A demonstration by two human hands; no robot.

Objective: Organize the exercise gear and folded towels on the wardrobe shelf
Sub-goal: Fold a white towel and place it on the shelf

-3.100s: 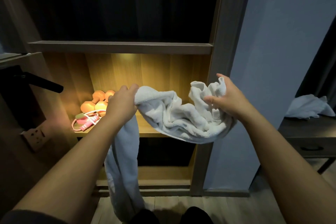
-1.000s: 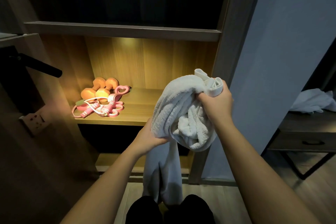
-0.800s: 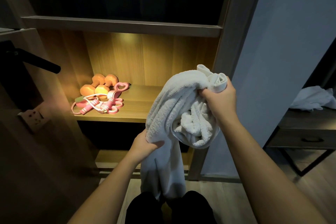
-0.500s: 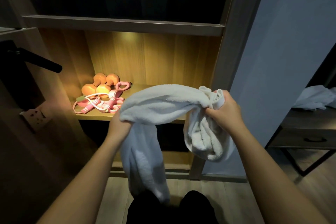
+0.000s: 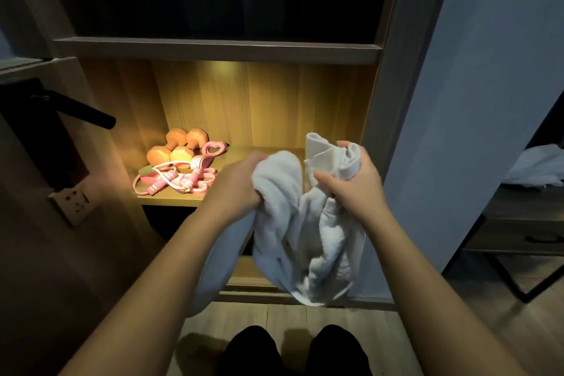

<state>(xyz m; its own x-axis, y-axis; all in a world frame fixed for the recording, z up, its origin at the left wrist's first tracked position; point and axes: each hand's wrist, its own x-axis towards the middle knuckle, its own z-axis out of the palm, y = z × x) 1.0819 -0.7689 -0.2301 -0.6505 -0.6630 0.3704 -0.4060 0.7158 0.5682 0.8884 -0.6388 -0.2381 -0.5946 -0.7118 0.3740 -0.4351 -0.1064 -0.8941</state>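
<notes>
A white towel [image 5: 305, 241] hangs bunched in front of the lit wardrobe shelf [image 5: 180, 198]. My left hand [image 5: 241, 183] grips a fold of it on the left. Close beside it, my right hand [image 5: 351, 180] holds the towel's hemmed end, which sticks up above the fingers. The rest of the cloth droops down toward the floor. On the shelf's left part lie two orange dumbbells [image 5: 174, 149] and, in front of them, a tangle of pink exercise gear [image 5: 180, 177] with a skipping rope and a heart-shaped piece.
A dark door handle [image 5: 82, 113] juts in from the left, with a wall socket [image 5: 74, 200] below it. At the right, another white cloth [image 5: 540, 168] lies on a dark side table [image 5: 525, 223]. A lower shelf and wood floor are beneath.
My hands came together: the left one moved right and up with its fold, so the stretched-out towel now hangs bunched between them.
</notes>
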